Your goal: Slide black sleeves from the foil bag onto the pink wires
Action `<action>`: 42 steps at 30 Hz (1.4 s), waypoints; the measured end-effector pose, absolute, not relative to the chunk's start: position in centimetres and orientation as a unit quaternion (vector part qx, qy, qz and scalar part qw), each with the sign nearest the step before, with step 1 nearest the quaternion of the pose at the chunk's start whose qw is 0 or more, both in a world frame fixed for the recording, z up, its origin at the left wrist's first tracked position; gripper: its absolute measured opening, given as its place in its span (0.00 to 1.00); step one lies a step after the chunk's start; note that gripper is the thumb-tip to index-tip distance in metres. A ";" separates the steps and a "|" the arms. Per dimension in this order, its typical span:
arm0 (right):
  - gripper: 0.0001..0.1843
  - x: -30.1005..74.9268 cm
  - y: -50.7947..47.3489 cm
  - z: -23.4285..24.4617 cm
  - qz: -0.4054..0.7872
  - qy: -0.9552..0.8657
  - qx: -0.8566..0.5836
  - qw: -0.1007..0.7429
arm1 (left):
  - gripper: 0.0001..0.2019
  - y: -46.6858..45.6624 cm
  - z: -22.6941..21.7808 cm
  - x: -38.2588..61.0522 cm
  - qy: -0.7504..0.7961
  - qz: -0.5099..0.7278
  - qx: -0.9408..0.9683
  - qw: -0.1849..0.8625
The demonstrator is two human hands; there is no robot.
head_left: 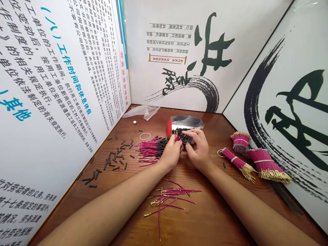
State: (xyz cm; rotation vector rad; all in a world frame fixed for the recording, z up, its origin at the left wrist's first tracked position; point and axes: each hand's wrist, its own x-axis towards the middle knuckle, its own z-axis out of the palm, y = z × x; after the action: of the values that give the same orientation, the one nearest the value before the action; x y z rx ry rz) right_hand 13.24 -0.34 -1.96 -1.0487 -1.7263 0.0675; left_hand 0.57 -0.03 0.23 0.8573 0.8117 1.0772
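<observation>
My left hand (pixel 171 152) is closed around a few magenta wires (pixel 177 137), their gold tips pointing up between thumb and fingers. Close against it, my right hand (pixel 199 149) curls its index finger and thumb toward those tips. What lies in the right fingertips is too small and dark to make out. Just behind both hands stands an open red box with a silvery lining (pixel 187 121), filled with short black sleeves (pixel 189 134). Left of my left hand lies a pile of magenta wires with black sleeves on one end (pixel 151 150).
Loose black sleeves (pixel 112 159) are scattered at the left. Several bare magenta wires (pixel 171 198) lie between my forearms. Tied wire bundles (pixel 266 164) rest at the right. A rubber band (pixel 145 136) and clear plastic bag (pixel 145 111) are farther back. Printed panels (pixel 176 85) wall the table.
</observation>
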 end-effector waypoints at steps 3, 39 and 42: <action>0.23 13.2 -0.4 -1.9 0.027 -0.719 -0.445 0.533 | 0.05 0.0 0.2 0.6 0.371 0.484 0.386 0.692; 0.18 13.1 -0.4 -1.7 0.012 -0.701 -0.494 0.514 | 0.05 0.7 -1.3 0.6 0.308 0.543 0.439 0.646; 0.18 13.1 -0.4 -1.7 0.009 -0.695 -0.499 0.518 | 0.06 0.6 -1.2 0.5 0.311 0.542 0.441 0.644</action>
State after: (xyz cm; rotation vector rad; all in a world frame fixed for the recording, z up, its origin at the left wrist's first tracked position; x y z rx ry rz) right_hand 13.05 -0.44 -1.66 -1.1978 -1.6669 0.0224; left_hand 0.54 0.61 -1.21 1.0033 0.7083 1.2345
